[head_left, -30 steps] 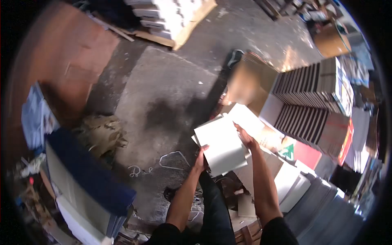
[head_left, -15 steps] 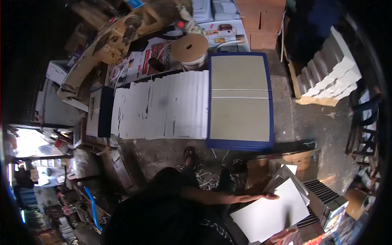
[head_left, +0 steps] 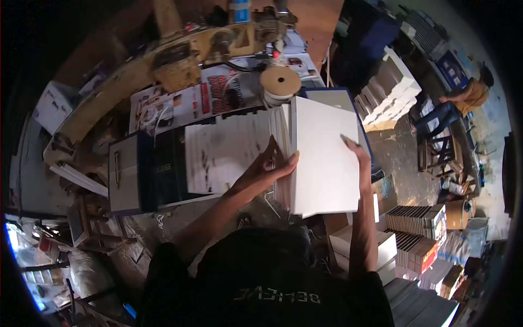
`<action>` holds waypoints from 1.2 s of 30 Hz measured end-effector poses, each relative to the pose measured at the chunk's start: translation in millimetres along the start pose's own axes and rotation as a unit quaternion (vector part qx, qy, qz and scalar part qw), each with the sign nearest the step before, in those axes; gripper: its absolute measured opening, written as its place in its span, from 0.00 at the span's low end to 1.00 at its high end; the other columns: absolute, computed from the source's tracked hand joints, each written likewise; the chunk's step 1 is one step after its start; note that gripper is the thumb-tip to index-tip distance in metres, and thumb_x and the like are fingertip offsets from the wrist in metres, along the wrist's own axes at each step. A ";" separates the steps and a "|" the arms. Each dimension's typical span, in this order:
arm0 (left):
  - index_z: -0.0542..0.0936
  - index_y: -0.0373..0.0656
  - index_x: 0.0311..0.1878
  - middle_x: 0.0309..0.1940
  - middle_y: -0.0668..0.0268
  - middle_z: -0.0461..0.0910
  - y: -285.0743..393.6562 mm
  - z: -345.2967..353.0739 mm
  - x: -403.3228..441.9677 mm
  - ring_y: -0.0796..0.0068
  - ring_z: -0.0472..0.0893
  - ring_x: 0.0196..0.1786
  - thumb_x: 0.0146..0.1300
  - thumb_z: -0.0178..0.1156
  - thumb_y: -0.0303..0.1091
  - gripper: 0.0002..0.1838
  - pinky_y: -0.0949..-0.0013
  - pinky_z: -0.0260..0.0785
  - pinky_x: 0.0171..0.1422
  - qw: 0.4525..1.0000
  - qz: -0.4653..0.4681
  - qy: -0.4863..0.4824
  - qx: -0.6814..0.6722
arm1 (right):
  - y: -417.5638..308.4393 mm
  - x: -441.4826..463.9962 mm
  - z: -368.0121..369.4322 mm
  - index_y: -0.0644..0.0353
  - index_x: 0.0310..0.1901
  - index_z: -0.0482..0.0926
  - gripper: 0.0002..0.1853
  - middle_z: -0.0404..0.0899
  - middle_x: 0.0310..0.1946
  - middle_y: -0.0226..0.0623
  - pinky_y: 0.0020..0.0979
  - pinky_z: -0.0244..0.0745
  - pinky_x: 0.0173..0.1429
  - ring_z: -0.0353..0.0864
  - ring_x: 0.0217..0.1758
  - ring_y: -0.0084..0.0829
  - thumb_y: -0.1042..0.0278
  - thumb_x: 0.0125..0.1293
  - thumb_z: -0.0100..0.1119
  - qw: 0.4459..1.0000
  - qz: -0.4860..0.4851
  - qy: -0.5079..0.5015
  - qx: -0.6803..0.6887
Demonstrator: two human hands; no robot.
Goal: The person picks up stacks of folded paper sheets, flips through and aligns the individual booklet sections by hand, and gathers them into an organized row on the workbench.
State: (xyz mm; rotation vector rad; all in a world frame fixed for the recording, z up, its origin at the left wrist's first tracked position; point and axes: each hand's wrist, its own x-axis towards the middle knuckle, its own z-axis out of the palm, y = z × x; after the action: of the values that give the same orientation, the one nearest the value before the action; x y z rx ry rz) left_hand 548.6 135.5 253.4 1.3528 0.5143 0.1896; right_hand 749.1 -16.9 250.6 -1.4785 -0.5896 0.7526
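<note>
My left hand (head_left: pixel 272 166) grips the left edge of a stack of white boards (head_left: pixel 327 158), thumb over the front and fingers on the side. On the right edge of the same stack lies my right hand (head_left: pixel 356 151), its fingers bent round the edge. The stack is held up in front of my body, over the right part of the bench. Left of it is a row of white sheets (head_left: pixel 218 150) packed close together. A blue-edged board (head_left: pixel 332 97) shows partly behind the stack.
A cable spool (head_left: pixel 280 82) stands behind the boards. Dark blue folders (head_left: pixel 131 171) lie at the left end. White stacks (head_left: pixel 387 90) rest on a pallet at the right, with a seated person (head_left: pixel 463 101) beyond. Bundled books (head_left: pixel 417 223) and an open box (head_left: pixel 362 245) sit lower right.
The view has swung to the bench. Both hands have carried the white stack from the lower right up over the bench, and it now stands more upright between them.
</note>
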 end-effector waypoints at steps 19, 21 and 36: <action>0.22 0.48 0.74 0.69 0.48 0.54 71.4 -94.9 35.3 0.51 0.60 0.69 0.20 0.85 0.50 0.89 0.54 0.58 0.70 0.937 0.336 0.032 0.091 | -23.1 91.6 0.4 0.65 0.55 0.71 0.19 0.75 0.49 0.45 0.31 0.76 0.49 0.78 0.48 0.33 0.64 0.67 0.47 0.969 -0.222 -0.096 -0.055; 0.21 0.50 0.74 0.75 0.48 0.44 113.9 -105.6 36.5 0.46 0.53 0.74 0.17 0.86 0.52 0.91 0.50 0.47 0.77 0.841 0.522 -0.033 0.139 | -55.7 93.9 -7.6 0.64 0.57 0.71 0.19 0.74 0.52 0.45 0.32 0.75 0.51 0.77 0.51 0.35 0.64 0.68 0.46 0.943 -0.300 -0.120 -0.074; 0.61 0.45 0.70 0.62 0.59 0.65 -9.8 -149.8 69.8 0.51 0.66 0.67 0.67 0.41 0.68 0.40 0.50 0.61 0.71 0.492 0.726 0.130 0.462 | -30.9 80.2 13.7 0.57 0.65 0.66 0.20 0.71 0.63 0.46 0.40 0.70 0.65 0.73 0.63 0.46 0.66 0.74 0.44 0.889 -0.272 -0.201 -0.310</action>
State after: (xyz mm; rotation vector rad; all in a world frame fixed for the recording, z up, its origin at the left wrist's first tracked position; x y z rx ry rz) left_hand 539.6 294.5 208.1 2.5576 -0.6220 1.7601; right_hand 793.5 54.3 273.9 -1.6083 -1.6058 0.4289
